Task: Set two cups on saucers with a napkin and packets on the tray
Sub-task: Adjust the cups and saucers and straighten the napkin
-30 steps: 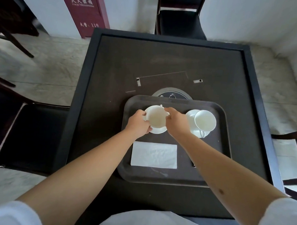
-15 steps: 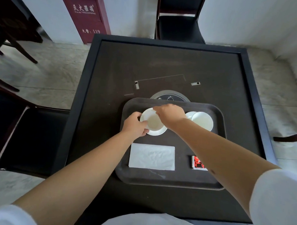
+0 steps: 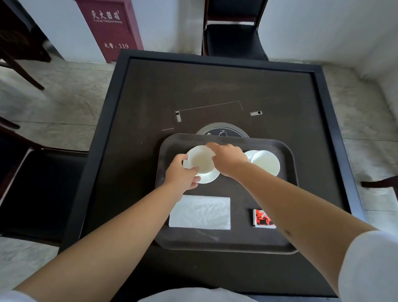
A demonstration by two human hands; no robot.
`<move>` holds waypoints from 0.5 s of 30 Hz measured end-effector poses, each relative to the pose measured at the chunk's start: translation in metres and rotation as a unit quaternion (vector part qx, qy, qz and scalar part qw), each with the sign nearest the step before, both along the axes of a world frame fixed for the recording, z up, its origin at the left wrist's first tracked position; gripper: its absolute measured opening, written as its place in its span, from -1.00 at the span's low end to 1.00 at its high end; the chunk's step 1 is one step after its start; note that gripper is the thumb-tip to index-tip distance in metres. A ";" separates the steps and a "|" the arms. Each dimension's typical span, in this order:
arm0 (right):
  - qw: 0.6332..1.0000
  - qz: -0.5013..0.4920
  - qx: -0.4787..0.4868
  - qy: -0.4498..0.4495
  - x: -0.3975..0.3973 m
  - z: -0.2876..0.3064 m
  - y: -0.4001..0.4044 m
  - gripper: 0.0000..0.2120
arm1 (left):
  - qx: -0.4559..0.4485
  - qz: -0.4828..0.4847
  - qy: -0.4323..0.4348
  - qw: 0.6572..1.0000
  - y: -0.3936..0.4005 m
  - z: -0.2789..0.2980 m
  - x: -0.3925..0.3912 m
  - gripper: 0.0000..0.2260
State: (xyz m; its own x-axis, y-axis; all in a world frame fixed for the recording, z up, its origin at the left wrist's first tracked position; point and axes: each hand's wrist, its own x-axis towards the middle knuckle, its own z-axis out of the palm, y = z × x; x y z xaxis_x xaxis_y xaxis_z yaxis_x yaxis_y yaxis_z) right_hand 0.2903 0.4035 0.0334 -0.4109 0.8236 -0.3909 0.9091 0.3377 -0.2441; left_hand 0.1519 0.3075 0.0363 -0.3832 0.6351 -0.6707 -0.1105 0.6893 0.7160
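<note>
A dark tray (image 3: 284, 199) lies on the table. At its far left a white cup (image 3: 201, 161) sits on a white saucer (image 3: 209, 177). My left hand (image 3: 181, 175) grips the cup's left side and the saucer's near rim. My right hand (image 3: 227, 159) rests on the cup's right rim, fingers curled over it. A second white cup (image 3: 266, 162) stands on its saucer (image 3: 249, 154) at the tray's far right. A white napkin (image 3: 200, 212) lies flat at the near left. A red packet (image 3: 262, 218) lies near right, partly hidden by my right forearm.
A round dark control panel (image 3: 221, 130) is set in the black table (image 3: 218, 92) just beyond the tray. Chairs stand at the far side (image 3: 233, 36), at the left (image 3: 34, 190) and at the right (image 3: 384, 182). A red cabinet (image 3: 107, 23) stands against the wall.
The cup has come down from a tilt onto its saucer. My right hand has shifted over the cup's far right rim, uncovering the red packet. The view has tilted up a little.
</note>
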 end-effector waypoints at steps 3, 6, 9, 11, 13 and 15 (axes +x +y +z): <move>0.999 0.003 -0.034 0.015 0.000 0.003 0.001 -0.68 | 0.009 -0.015 0.031 0.999 0.004 0.000 0.001 -0.63; 0.997 0.000 -0.046 0.058 -0.001 0.008 0.009 -0.75 | 0.000 -0.012 0.017 1.000 0.005 -0.001 -0.003 -0.58; 0.997 -0.016 -0.039 0.069 -0.002 0.012 0.013 -0.77 | -0.019 -0.013 0.011 1.000 0.005 0.000 -0.007 -0.59; 0.994 -0.035 -0.071 0.080 -0.003 0.010 0.010 -0.71 | -0.023 -0.007 0.003 1.000 0.005 0.002 -0.011 -0.61; 0.987 -0.060 -0.111 0.100 -0.002 0.006 0.006 -0.70 | -0.015 -0.004 0.008 1.000 0.005 0.002 -0.015 -0.65; 0.977 -0.094 -0.138 0.132 -0.001 0.003 0.004 -0.68 | -0.002 -0.024 0.023 0.999 0.005 0.001 -0.017 -0.72</move>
